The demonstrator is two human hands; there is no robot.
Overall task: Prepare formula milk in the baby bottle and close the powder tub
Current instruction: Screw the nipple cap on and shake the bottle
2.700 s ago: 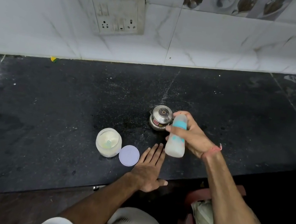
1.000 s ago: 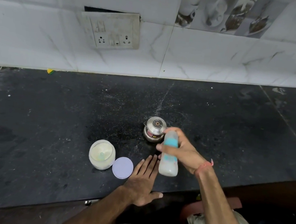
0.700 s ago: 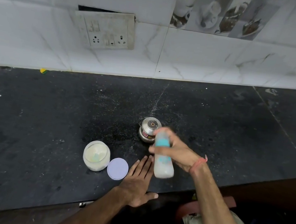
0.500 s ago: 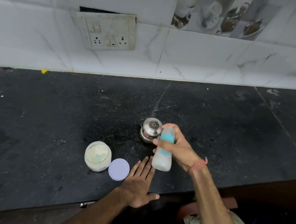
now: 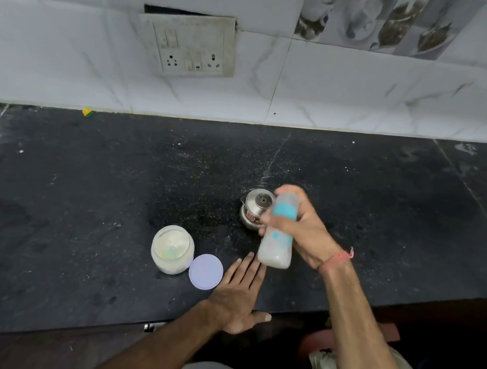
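Observation:
My right hand (image 5: 304, 232) grips the baby bottle (image 5: 277, 244) around its middle and holds it upright above the black counter; the bottle has a teal collar, a clear cap and milky white liquid inside, and it looks motion-blurred. The powder tub (image 5: 172, 249) stands open to the left, with pale powder and a scoop inside. Its round lilac lid (image 5: 205, 271) lies flat on the counter beside the tub. My left hand (image 5: 237, 295) rests palm down on the counter, fingers spread, just right of the lid and below the bottle.
A small steel pot with a lid (image 5: 256, 207) stands right behind the bottle. The counter's front edge (image 5: 62, 330) runs below my left hand. A socket plate (image 5: 192, 44) sits on the tiled wall. A small yellow-green scrap (image 5: 87, 112) lies at the wall's foot.
The bottle has bobbed up and down in my right hand, blurred in several frames. My left hand has stayed flat on the counter. The camera view has shifted slightly.

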